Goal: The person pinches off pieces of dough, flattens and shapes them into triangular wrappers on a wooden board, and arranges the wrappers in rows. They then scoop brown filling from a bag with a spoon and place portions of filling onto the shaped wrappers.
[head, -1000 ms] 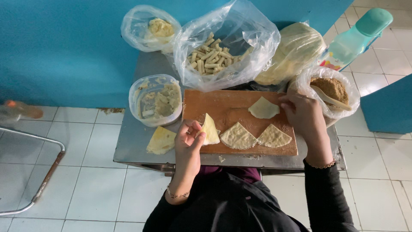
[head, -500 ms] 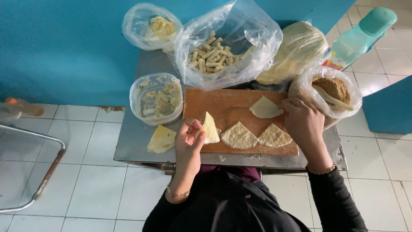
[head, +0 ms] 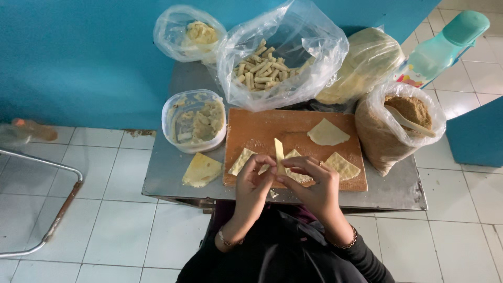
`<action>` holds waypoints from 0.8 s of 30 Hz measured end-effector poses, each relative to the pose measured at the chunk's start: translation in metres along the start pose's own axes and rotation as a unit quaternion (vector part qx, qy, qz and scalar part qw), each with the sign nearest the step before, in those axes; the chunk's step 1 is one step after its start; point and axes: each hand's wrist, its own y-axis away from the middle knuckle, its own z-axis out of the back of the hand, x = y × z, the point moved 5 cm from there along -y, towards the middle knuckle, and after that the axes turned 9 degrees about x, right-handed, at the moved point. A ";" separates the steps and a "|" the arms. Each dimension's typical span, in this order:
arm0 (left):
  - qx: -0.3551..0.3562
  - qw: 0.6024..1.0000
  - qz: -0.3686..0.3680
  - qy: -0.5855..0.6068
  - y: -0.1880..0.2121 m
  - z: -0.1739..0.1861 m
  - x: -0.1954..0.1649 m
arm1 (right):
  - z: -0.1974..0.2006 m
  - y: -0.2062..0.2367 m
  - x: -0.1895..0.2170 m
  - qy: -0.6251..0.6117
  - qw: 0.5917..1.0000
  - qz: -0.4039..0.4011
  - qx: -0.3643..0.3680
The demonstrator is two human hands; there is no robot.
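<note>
**Thin wrapper pinched over board edge – tear risk**

Left hand (head: 252, 181) and right hand (head: 310, 181), lower centre, both pinch a pale dough wrapper (head: 279, 155) upright above the wooden board (head: 272, 128). Likely failures: uneven pull tears it; loosened pinch drops it off-table.

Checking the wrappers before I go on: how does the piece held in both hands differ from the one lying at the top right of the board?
The held wrapper stands folded and narrow between the left hand and right hand; the far wrapper lies flat, spread open and untouched on the cutting board. The held one is raised above the board. Both are pale yellow, thin dough.
</note>
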 end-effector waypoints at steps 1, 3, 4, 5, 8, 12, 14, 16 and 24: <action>0.000 1.000 -0.001 -0.013 0.000 -0.001 0.000 | 0.000 0.001 -0.002 0.002 1.000 -0.009 -0.003; 0.000 0.999 -0.003 -0.039 -0.001 -0.002 0.000 | 0.002 0.004 -0.006 0.006 1.000 -0.027 -0.010; 0.004 1.000 -0.003 -0.027 -0.002 -0.004 0.000 | 0.002 0.006 -0.010 -0.007 0.999 -0.040 -0.008; 0.007 1.000 -0.003 -0.017 -0.002 -0.006 0.000 | 0.002 0.008 -0.014 -0.021 0.998 -0.052 -0.006; 0.013 1.000 -0.003 -0.024 0.000 -0.008 -0.002 | 0.002 0.013 -0.025 -0.035 0.997 -0.071 0.005; 0.010 0.995 -0.046 -0.087 0.002 -0.010 -0.010 | 0.001 0.017 -0.033 -0.077 0.996 -0.032 0.005; 0.005 0.995 -0.037 -0.091 0.002 -0.011 -0.010 | -0.001 0.020 -0.043 -0.111 0.990 -0.090 0.004; 0.001 0.995 -0.029 -0.095 0.002 -0.011 -0.011 | -0.002 0.022 -0.048 -0.143 0.983 -0.116 0.014; -0.007 0.980 -0.079 -0.182 0.005 -0.014 -0.024 | -0.002 0.024 -0.042 -0.247 0.966 -0.023 0.074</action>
